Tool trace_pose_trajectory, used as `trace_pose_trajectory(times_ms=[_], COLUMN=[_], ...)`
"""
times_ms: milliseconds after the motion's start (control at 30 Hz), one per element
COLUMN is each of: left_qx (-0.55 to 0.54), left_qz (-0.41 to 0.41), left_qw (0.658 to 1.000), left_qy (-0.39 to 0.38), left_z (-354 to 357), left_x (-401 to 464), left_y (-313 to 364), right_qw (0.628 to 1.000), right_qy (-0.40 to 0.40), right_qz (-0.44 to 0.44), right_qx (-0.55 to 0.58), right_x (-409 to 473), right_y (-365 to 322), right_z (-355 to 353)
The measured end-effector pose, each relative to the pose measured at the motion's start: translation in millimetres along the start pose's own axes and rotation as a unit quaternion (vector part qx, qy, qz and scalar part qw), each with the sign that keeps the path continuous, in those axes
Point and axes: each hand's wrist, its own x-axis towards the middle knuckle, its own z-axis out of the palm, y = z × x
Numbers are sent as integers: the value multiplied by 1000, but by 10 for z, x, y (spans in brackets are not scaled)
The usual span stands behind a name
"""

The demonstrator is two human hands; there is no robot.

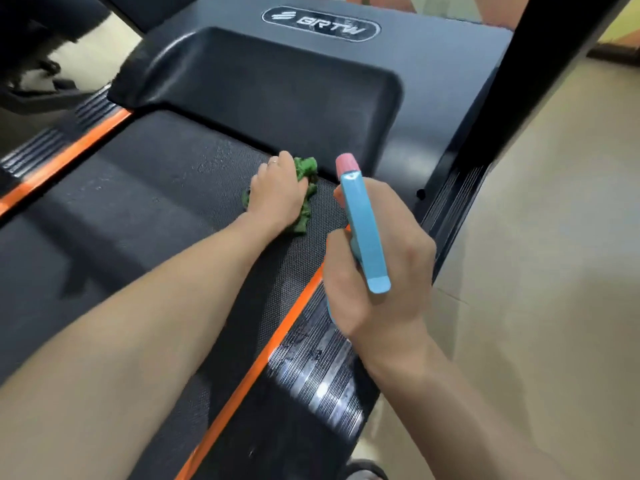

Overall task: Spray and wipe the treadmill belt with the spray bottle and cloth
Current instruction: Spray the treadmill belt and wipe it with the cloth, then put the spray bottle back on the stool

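Two hands shared the work: the left hand (277, 192) pressed the cloth (306, 188) onto the belt (156, 188) to wipe. The right hand (377, 268) gripped the bottle (362, 230), raised clear, likely ready for spraying.

Much hidden under the hands, much cut off at the edges

The left hand (277, 192) covers most of the green cloth (306, 188), so only crumpled edges show; the right hand (377, 265) hides the spray bottle (363, 230) body and trigger, leaving just the blue head and pink nozzle; the treadmill belt (156, 188) runs out of frame at left and bottom, the black upright (554, 64) is cut by the top edge, and dark shapes at top left are too blurred to identify
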Motion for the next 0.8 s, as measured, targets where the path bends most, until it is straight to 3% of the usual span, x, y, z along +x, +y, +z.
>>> trace_pose_trajectory(times_ms=[167, 300, 400, 567, 700, 800], left_qx=[-39, -99, -92, -112, -171, -305], left_qz=[23, 16, -42, -86, 9, 77], left_qw=[995, 983, 977, 982, 971, 919], left_qy=[-93, -155, -186, -126, -169, -237], left_z=[-193, -289, -568, -1184, -1613, -1736], left_x=[-741, -1457, -1737, -1912, -1989, -2028], left_y=[-15, -64, -26, 263, 1030, 1674], right_qw=[999, 994, 986, 967, 957, 957], right_qy=[-2, -85, -125, -60, -20, 28], right_qz=[54, 72, 84, 194, 247, 268], right_qx=[-10, 5, 73, 152, 154, 108], right_x=[16, 18, -122, -369, -351, -225], right_y=[-122, -202, -302, -470, -476, -350], right_z=[-22, -146, -340, -885, -1341, -1708])
